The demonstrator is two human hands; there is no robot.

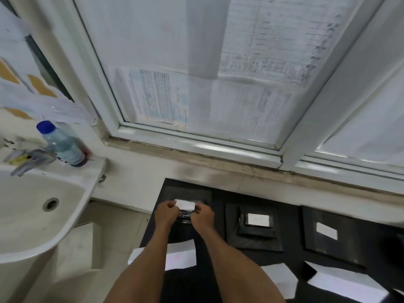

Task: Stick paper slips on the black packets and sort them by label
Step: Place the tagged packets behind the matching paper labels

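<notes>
Left hand: your left hand (pixel 166 215) is curled, thumb and fingers pinching the left end of the paper slip (pixel 185 205).
Right hand: your right hand (pixel 202 216) is curled likewise and pinches the slip's right end; the fingertips are blurred.
Paper slip: white, held level between both hands, just above the small black packet (pixel 184 216).
Small black packet: sits between your wrists, over the large black packet (pixel 188 192) at the far left of the black surface (pixel 290 213). You cannot tell whether your hands touch it.
Middle stack (pixel 253 237): black packets to the right of your hands, with a white slip on top.
Right packet (pixel 328 246): farther right, also with a white slip on it.
White sheets (pixel 181 255): along the near edge.
Left side: sink (pixel 32 204), tap (pixel 28 159), bottle (pixel 61 145) on the rim.
</notes>
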